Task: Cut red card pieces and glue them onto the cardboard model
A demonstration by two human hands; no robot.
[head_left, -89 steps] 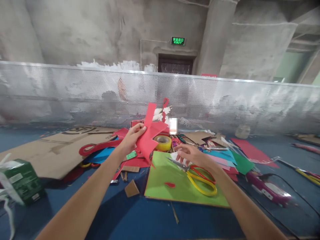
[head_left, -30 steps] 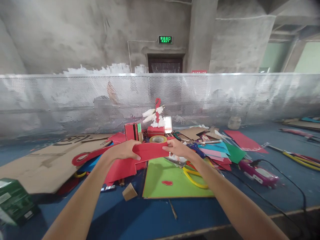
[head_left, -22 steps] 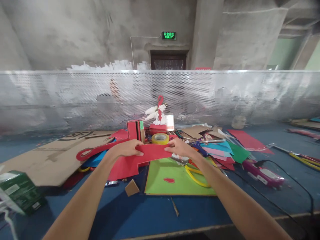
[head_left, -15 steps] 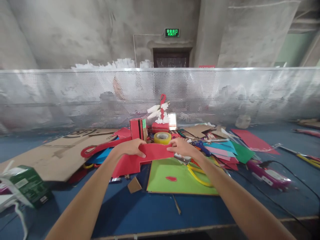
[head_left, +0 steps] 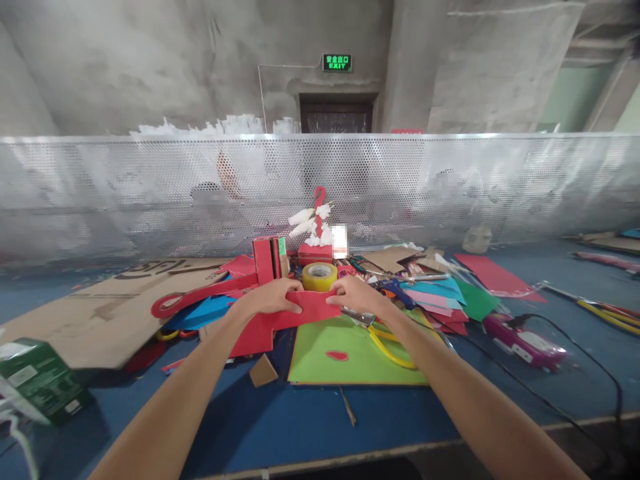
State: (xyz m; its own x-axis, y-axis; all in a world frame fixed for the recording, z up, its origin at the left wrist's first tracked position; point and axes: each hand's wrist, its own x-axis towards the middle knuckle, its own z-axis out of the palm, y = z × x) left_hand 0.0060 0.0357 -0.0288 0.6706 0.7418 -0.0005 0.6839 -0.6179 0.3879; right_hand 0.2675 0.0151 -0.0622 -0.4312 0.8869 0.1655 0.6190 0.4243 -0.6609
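Note:
Both my hands hold a red foam cut-out (head_left: 280, 321) flat, just above the blue table. My left hand (head_left: 270, 298) grips its upper left edge with fingers curled over it. My right hand (head_left: 356, 294) pinches its right end. A yellow tape roll (head_left: 320, 276) stands right behind the piece, between my hands. Below my right hand lie yellow-and-red scissors (head_left: 387, 343) on a green sheet (head_left: 350, 360) with a small red scrap (head_left: 337, 355).
A cardboard sheet (head_left: 95, 310) lies at left, a green box (head_left: 37, 387) at the near left. Coloured sheets (head_left: 450, 297) pile up at right beside a purple glue gun (head_left: 515, 335) with a black cable. A red-and-white model (head_left: 316, 233) stands before the perforated metal screen (head_left: 450, 187).
Three seconds ago my left hand alone held the red piece upright while my right lay by the scissors. Since then both hands have laid it flat, and they have drawn closer together.

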